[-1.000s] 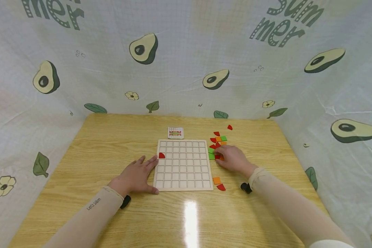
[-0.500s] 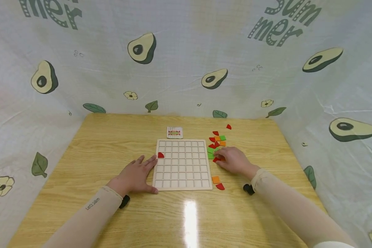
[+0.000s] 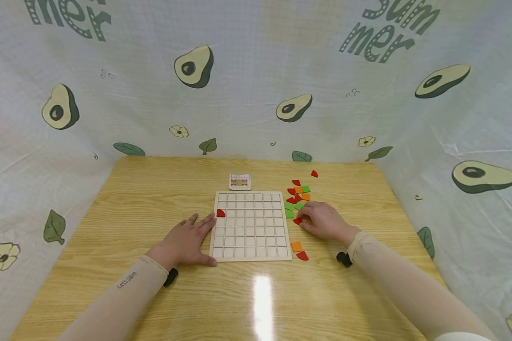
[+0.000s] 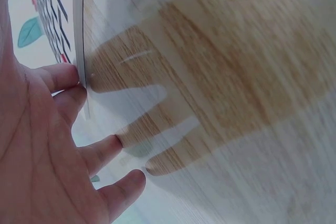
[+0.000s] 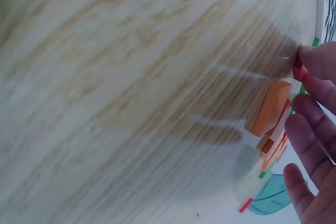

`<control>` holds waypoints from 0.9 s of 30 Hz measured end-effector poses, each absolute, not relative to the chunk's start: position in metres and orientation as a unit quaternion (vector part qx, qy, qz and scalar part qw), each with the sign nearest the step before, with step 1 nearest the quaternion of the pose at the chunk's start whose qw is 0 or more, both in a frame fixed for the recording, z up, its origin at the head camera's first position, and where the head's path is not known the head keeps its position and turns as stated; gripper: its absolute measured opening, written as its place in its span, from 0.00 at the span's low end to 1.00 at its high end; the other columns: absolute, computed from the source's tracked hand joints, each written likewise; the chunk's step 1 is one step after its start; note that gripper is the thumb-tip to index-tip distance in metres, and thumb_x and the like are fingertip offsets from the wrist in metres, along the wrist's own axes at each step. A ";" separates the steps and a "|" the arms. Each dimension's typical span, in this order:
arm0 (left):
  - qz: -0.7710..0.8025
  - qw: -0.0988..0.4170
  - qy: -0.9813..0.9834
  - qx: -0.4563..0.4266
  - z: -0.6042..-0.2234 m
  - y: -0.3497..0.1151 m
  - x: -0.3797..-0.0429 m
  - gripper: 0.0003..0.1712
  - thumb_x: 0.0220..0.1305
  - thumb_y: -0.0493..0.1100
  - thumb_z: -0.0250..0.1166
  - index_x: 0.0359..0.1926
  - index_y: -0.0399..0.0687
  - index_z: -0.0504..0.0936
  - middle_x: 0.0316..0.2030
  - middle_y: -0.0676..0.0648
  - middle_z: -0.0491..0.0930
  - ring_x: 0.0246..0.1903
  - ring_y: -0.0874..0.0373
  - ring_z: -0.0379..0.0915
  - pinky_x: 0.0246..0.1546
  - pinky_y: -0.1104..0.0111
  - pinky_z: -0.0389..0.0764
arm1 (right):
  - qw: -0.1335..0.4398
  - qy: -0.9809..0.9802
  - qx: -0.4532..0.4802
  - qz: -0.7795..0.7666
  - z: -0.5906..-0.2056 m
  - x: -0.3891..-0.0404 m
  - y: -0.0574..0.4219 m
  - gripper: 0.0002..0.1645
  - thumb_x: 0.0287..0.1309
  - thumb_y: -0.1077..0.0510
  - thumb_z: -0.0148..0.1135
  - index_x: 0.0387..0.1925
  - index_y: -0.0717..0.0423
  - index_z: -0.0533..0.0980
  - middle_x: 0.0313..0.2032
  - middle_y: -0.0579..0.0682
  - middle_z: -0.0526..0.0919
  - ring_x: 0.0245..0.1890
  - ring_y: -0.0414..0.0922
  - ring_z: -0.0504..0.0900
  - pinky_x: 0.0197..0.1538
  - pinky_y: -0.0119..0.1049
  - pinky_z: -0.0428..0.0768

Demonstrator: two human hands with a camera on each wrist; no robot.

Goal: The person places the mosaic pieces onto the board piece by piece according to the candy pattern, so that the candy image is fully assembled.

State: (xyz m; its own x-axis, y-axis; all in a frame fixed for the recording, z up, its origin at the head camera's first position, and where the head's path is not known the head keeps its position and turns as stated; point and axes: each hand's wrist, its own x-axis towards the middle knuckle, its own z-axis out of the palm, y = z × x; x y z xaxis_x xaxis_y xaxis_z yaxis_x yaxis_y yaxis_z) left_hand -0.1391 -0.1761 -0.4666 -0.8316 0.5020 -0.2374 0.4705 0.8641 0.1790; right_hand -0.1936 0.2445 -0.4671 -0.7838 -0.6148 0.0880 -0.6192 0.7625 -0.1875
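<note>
Fingers spread, my left hand [image 3: 187,241] rests at the left edge of a pale wooden grid board [image 3: 251,227]; its fingertips touch that edge in the left wrist view. A red quarter-circle tile [image 3: 221,213] lies in a cell at the board's left side. Right of the board, my right hand [image 3: 324,221] pinches another red quarter-circle tile [image 5: 299,71] between thumb and index finger, low over the table. Green square tiles [image 3: 289,214] lie just left of this hand. Under its other fingers an orange tile [image 5: 272,108] shows in the right wrist view.
A small pattern card [image 3: 240,182] lies behind the board. Loose red, orange and green tiles are scattered beyond my right hand. Nearer me, an orange square [image 3: 296,246] and a red quarter-circle [image 3: 302,255] lie beside the board. A printed cloth [image 3: 239,94] hangs behind the table.
My right hand has drawn slightly toward me and right, with the red tile at its fingertips, uncovering green and orange tiles. The left hand stays in place.
</note>
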 end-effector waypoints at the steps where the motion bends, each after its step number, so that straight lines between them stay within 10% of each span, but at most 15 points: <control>1: 0.057 0.139 0.955 0.254 -0.467 -0.176 -0.139 0.69 0.45 0.82 0.64 0.78 0.46 0.55 0.77 0.47 0.50 0.72 0.31 0.46 0.64 0.37 0.59 | 0.010 -0.938 0.331 0.104 -0.467 -0.193 0.245 0.12 0.55 0.55 0.73 0.42 0.53 0.85 0.38 0.45 0.82 0.35 0.43 0.76 0.45 0.43 0.79; 27: 0.058 0.138 0.955 0.256 -0.470 -0.178 -0.141 0.70 0.45 0.83 0.62 0.78 0.47 0.54 0.78 0.48 0.49 0.72 0.31 0.46 0.64 0.37 0.59 | -0.016 -0.930 0.350 0.110 -0.468 -0.191 0.251 0.13 0.56 0.59 0.71 0.44 0.51 0.84 0.44 0.45 0.80 0.38 0.43 0.79 0.46 0.42 0.80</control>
